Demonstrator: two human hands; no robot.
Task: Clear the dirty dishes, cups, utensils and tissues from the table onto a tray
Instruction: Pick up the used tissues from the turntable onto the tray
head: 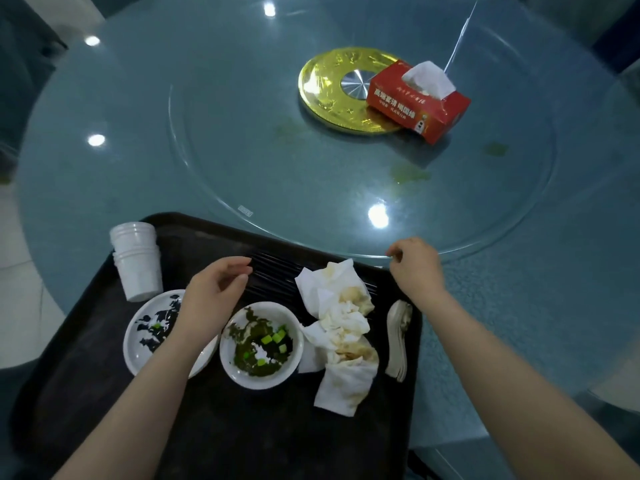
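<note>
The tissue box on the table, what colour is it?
The tissue box is red with white writing, seen clearly in the head view.

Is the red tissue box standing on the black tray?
No. The red tissue box stands on the glass turntable, partly over the gold disc, far from the black tray.

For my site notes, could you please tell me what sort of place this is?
Probably a restaurant dining room: a large round table with a glass turntable, a red tissue box on it, and a black tray carrying a dirty bowl and stacked cups.
</note>
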